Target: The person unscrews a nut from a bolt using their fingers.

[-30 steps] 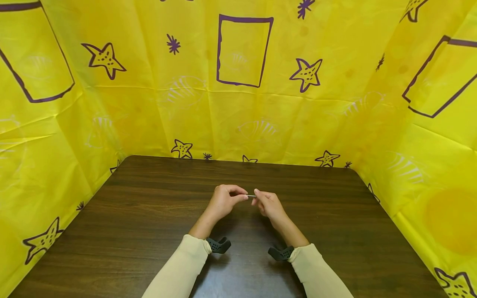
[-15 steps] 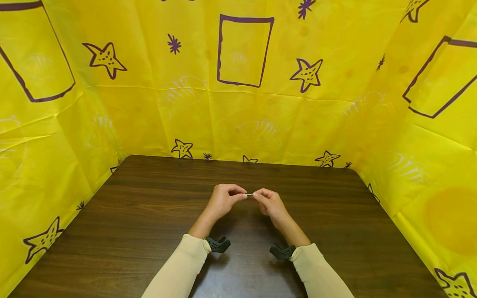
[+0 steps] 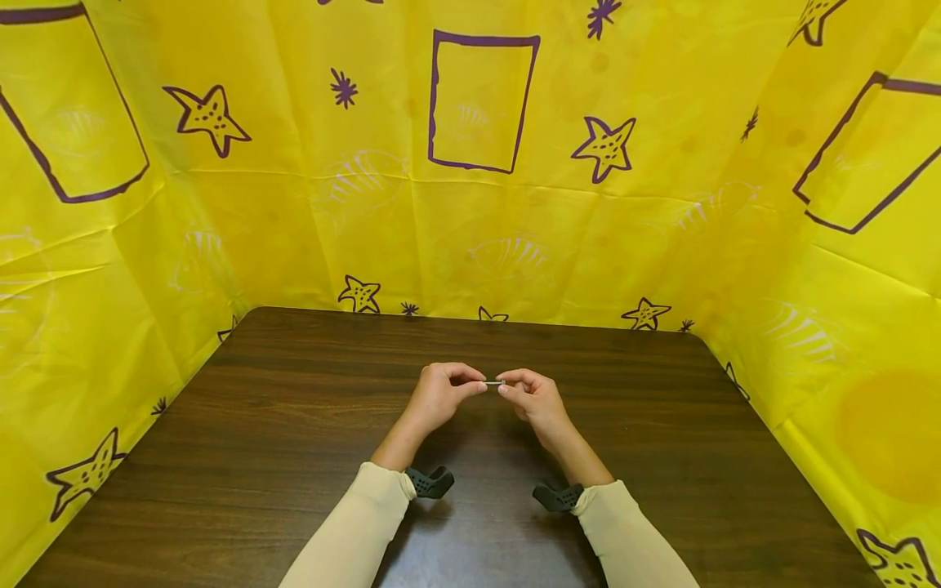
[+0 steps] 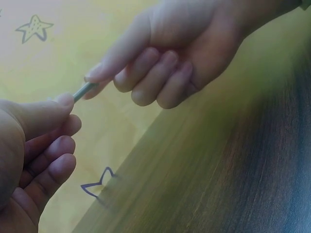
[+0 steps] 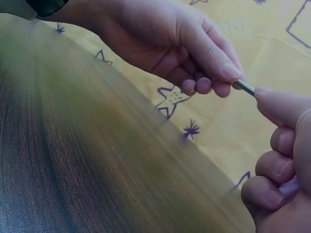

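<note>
A short, thin metal rod (image 3: pixel 493 383) is held roughly level between the two hands, above the table. My left hand (image 3: pixel 439 398) pinches its left end between thumb and forefinger. At the other end, the thumb and forefinger of my right hand (image 3: pixel 540 404) lie around the rod, looking slightly parted in the head view. Both wrist views show the rod's greyish middle (image 4: pixel 83 91) bridging the two sets of fingertips, while its ends are covered. The other fingers of each hand are curled toward the palm. Whether the rod has threads is too small to tell.
Below the hands is a dark wood-grain table (image 3: pixel 294 441). A yellow cloth (image 3: pixel 470 220) printed with purple starfish and frames surrounds its back and sides. Dark bands (image 3: pixel 432 483) sit on both wrists, beside beige sleeves (image 3: pixel 353 523).
The right hand's thumb and forefinger have shifted on the rod, closing on its end and then parting slightly, showing more of it. The left hand has stayed almost still.
</note>
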`<state>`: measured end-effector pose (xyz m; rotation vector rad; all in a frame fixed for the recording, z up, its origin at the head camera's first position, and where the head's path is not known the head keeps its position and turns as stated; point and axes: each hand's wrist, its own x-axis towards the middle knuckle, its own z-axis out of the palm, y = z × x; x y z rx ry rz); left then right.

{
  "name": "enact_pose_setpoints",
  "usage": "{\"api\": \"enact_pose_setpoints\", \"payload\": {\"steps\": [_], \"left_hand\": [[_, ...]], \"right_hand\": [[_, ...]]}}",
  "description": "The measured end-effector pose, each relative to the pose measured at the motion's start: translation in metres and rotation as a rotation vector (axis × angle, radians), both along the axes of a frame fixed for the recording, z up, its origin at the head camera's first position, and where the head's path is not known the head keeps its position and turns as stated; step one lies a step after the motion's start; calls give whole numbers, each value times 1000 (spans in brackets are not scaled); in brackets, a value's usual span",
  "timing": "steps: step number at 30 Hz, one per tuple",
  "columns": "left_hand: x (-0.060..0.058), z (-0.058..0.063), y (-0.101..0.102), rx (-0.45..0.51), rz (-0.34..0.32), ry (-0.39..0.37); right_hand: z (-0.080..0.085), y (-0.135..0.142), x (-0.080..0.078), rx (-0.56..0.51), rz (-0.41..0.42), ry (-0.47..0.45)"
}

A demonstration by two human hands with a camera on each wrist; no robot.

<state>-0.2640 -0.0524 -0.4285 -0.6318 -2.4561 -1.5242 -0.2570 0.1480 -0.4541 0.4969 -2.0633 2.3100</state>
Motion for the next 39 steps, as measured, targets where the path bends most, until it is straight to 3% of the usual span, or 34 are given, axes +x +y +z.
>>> {"api": "enact_pose_setpoints", "payload": {"steps": [7, 15, 24, 31, 39], "left_hand": [[-2, -1, -1, -6, 2, -13], [-3, -6, -4, -40, 27, -49], [-6, -15, -9, -73, 27, -63], [-9, -20, -12, -116, 36, -79], [-9, -25, -16, -160, 34, -89]], "right_hand": [[-2, -1, -1, 57, -78, 39], [-4, -2, -4, 254, -212, 75], [-7, -1, -5, 491, -224, 89], [-8, 0, -5, 573, -173, 62], [-11, 2, -6, 735, -174, 123]]}}
